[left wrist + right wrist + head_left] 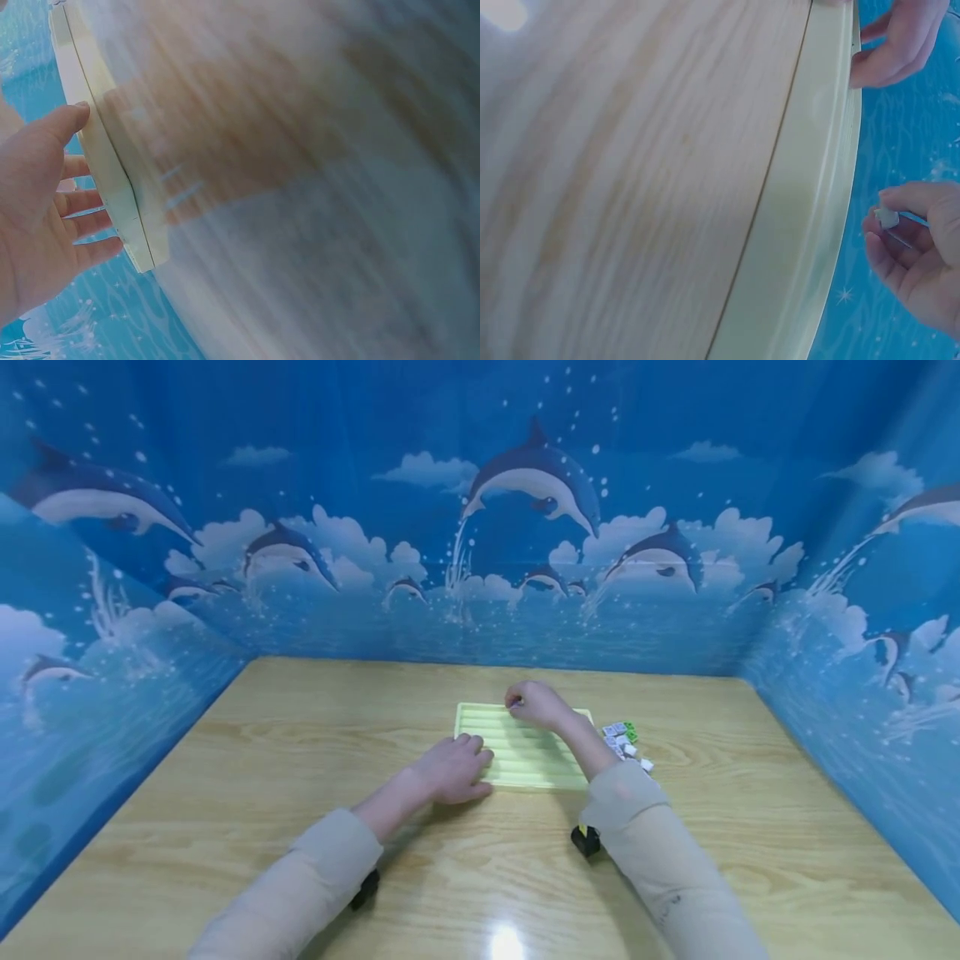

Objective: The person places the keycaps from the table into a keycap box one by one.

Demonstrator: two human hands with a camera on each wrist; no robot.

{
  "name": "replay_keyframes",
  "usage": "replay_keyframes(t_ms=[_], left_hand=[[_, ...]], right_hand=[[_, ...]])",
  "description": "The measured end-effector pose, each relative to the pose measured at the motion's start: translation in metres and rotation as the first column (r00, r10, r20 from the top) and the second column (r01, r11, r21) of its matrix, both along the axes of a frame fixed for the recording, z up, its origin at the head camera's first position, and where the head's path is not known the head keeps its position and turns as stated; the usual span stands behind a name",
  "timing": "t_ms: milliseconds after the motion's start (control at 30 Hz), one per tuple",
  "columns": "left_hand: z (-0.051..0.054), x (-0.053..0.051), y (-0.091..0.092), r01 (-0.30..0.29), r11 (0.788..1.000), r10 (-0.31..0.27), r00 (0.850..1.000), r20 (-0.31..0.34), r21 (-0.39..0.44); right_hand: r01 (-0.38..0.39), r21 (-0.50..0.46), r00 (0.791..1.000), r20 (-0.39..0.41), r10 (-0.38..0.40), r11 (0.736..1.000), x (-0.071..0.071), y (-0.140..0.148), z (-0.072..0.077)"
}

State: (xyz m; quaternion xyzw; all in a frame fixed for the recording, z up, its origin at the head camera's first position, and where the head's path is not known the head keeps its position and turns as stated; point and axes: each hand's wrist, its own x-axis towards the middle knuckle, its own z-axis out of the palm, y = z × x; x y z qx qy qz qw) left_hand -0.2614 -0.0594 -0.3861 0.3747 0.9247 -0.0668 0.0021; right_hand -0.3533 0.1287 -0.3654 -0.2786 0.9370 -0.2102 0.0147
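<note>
A pale yellow tray (517,764) with raised parallel rows lies on the table. My left hand (453,770) rests at its left front corner. In the left wrist view, the thumb and spread, fairly straight fingers (90,223) touch the tray's edge (112,169). Over the tray's far side is my right hand (538,703), pinching a small white tile (887,217) between thumb and fingertips. The right wrist view shows that tile held above the tray's side; its face cannot be read. Beside the tray's right edge lie several small white and green tiles (621,739), partly hidden by the right forearm.
The wooden table (337,710) extends around the tray on all sides. A blue dolphin-print curtain (360,610) encloses the back and both sides. Black devices (585,841) show under both sleeves at the wrists.
</note>
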Motion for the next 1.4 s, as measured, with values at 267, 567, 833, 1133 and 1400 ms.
replay_keyframes(t_ms=[267,567,833,1133,1400], left_hand=[[0.002,0.001,0.001,0.005,1.0,-0.005,1.0,0.0,-0.013],[0.002,0.0,0.0,-0.003,1.0,0.003,1.0,-0.002,-0.031],[0.004,-0.001,0.003,0.003,0.999,-0.004,1.0,-0.019,-0.038],[0.001,0.002,-0.001,-0.006,0.998,0.007,1.0,0.007,-0.055],[0.002,0.001,-0.002,0.001,0.999,0.0,1.0,0.015,-0.038]], right_hand=[[0.044,0.056,0.997,0.062,-0.047,0.997,-0.004,-0.018,0.002],[-0.023,0.067,1.0,0.014,0.022,0.997,-0.007,-0.042,-0.002],[-0.038,0.024,0.999,0.014,0.038,0.999,-0.011,-0.049,-0.006],[-0.056,0.011,0.997,0.052,0.055,0.998,-0.014,-0.061,-0.009],[-0.071,0.029,0.995,0.071,0.068,0.997,-0.018,-0.067,-0.001]])
